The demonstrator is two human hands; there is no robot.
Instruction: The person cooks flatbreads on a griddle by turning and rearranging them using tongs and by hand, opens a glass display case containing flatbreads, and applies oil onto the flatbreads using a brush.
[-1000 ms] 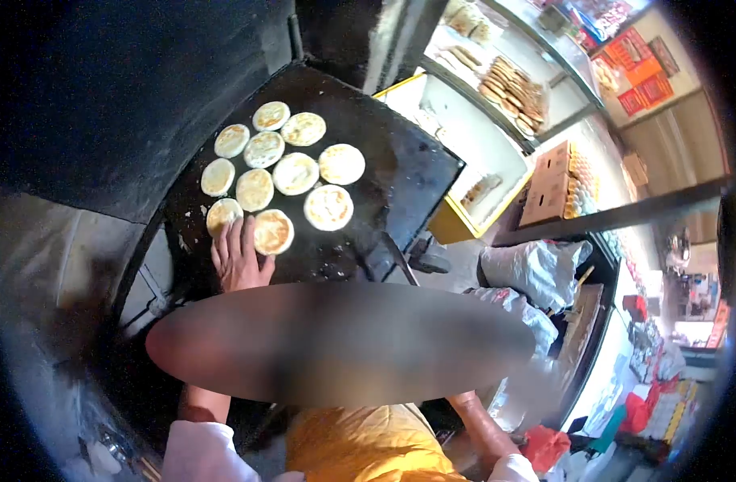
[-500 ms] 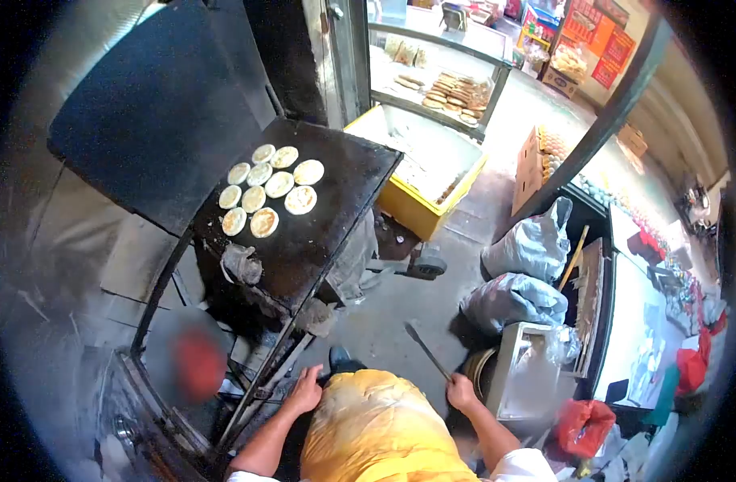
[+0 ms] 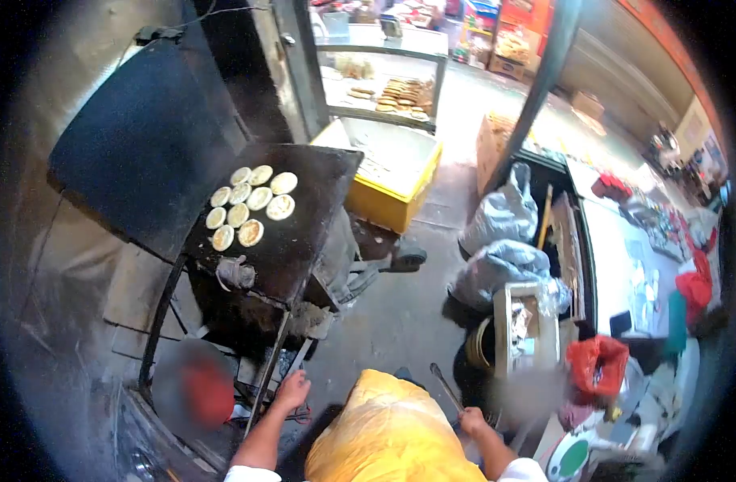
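Observation:
My left hand [image 3: 292, 391] is beside the metal frame in front of the griddle, its fingers loosely curled and apart, with nothing visible in it. My right hand [image 3: 471, 421] is closed around the handle of a long flat metal tool [image 3: 443, 381], whose tip points up and left over the floor. Several round flatbreads [image 3: 259, 198] lie grouped on the dark griddle [image 3: 303, 181], some with browned tops. A grey cloth [image 3: 236, 274] rests at the griddle's near edge. Neither hand touches the breads.
A yellow bin [image 3: 392, 207] stands beyond the griddle, below a glass case with browned breads [image 3: 404, 92]. Grey plastic bags [image 3: 508, 210], a white box [image 3: 503, 329] and a red bag [image 3: 597, 365] stand at the right. The griddle's dark lid [image 3: 135, 145] rises at the left.
My left hand has left the flatbreads and come back low beside the frame. The view has drawn back from the griddle and turned right. My right hand and its tool have come into clear view.

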